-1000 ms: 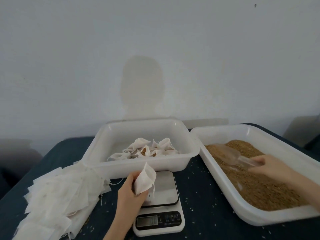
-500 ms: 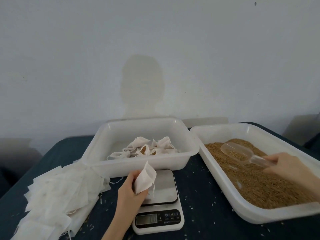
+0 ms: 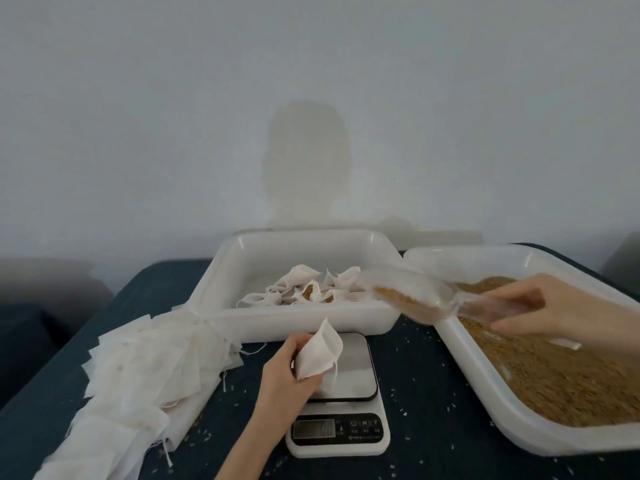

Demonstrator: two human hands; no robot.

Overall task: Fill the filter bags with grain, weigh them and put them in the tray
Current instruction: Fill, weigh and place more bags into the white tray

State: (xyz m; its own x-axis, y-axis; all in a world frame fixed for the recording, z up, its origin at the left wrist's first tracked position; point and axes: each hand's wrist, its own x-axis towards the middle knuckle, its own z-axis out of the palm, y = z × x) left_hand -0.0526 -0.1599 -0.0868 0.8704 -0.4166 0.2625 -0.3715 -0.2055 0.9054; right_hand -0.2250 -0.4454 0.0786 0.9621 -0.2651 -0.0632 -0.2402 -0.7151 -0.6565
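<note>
My left hand grips an empty white filter bag over the left edge of the kitchen scale. My right hand holds the handle of a clear plastic scoop, which carries brown grain and hangs above the gap between the two trays, up and to the right of the bag. The grain tray on the right holds a bed of brown grain. The white tray behind the scale holds several filled bags.
A long pile of flat empty filter bags lies on the dark blue table at the left. Loose grains are scattered around the scale. A pale wall stands right behind the trays.
My right hand has lifted the scoop out of the grain tray and swung it left, loaded with grain, toward the bag. My left hand and the bag have stayed put.
</note>
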